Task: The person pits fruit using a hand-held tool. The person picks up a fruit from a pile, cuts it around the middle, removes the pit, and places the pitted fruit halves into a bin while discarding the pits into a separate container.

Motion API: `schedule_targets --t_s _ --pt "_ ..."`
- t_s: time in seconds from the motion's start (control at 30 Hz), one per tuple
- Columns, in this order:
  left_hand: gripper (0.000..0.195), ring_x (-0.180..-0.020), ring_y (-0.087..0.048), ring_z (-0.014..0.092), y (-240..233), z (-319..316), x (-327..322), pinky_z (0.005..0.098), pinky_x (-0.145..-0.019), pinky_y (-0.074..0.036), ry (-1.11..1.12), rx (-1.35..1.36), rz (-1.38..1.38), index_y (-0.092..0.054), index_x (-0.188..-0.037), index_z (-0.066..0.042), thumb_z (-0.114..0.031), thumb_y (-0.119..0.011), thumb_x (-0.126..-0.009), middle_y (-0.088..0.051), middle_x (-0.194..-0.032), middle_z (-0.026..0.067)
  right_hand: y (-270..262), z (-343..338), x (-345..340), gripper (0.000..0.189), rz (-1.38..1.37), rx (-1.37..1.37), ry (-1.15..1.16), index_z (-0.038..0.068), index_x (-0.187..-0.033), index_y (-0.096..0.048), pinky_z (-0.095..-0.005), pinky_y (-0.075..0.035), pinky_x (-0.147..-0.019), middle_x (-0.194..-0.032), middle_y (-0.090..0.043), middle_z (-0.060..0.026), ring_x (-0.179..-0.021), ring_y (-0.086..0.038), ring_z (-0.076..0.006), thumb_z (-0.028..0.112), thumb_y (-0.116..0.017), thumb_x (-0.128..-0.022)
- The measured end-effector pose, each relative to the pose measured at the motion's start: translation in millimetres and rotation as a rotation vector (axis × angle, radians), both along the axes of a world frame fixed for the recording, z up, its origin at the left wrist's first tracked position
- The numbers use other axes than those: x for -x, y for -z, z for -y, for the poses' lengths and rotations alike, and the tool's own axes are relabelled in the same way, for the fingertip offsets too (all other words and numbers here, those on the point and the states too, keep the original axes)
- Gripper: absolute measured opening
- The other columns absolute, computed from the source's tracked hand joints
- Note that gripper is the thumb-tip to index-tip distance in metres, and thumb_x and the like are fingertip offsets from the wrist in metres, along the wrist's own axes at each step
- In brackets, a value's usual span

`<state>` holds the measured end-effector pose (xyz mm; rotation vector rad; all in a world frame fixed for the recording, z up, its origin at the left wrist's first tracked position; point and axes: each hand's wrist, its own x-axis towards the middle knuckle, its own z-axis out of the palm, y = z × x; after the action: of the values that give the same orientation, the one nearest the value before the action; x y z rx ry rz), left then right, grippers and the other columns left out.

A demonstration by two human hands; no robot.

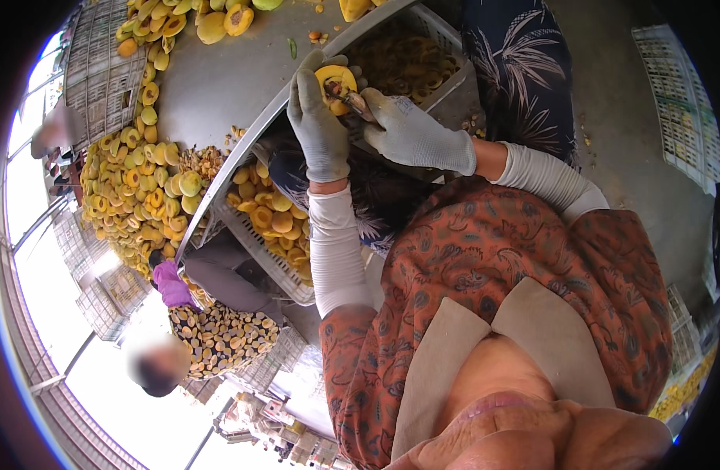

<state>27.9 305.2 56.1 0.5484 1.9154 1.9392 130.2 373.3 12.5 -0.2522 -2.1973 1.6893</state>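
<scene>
In my gloved left hand (318,120) lies a yellow peach half (337,76), cut face up, with a dark reddish pit cavity. My right hand (415,132), also gloved, grips the wooden handle of a small pitting tool (360,104). The tool's dark metal tip is in the cavity of the peach half. Both hands are above the near rim of a metal work table (260,126). Beneath them, a crate (454,88) holds brownish peach scraps or pits; part of it is hidden by my hands.
A long heap of peach halves (139,194) covers the table's left side, with more peaches (213,26) at the far edge. Beside my left knee stands a white plastic crate (277,279) of peach halves. A co-worker (225,335) sits to the left. Stacked crates (680,106) stand right.
</scene>
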Motion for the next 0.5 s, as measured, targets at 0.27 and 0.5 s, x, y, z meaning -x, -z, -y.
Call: schedule_targets --t_s 0.27,0.5 --pt "0.038 -0.075 -0.064 0.016 21 2 -5 0.0261 -0.069 -0.053 -0.141 0.131 -0.342 -0.064 -0.106 0.006 -0.028 -0.046 -0.103 -0.068 -0.089 0.0108 15 6 -7 0.027 0.043 -0.233 0.018 -0.002 -0.107 -0.049 -0.0493 -0.048 -0.061 -0.081 -0.062 -0.0237 -0.075 -0.063 -0.0401 0.021 -0.053 -0.095" --pt "0.037 -0.067 -0.062 0.015 10 2 -16 0.0254 -0.061 -0.052 -0.252 0.084 -0.204 -0.063 -0.104 0.006 -0.025 -0.044 -0.103 -0.067 -0.084 0.0108 2 8 -5 0.022 0.06 0.022 -0.092 -0.005 -0.1 -0.051 -0.0486 -0.048 -0.067 -0.082 -0.063 -0.0253 -0.077 -0.061 -0.043 0.015 -0.053 -0.091"
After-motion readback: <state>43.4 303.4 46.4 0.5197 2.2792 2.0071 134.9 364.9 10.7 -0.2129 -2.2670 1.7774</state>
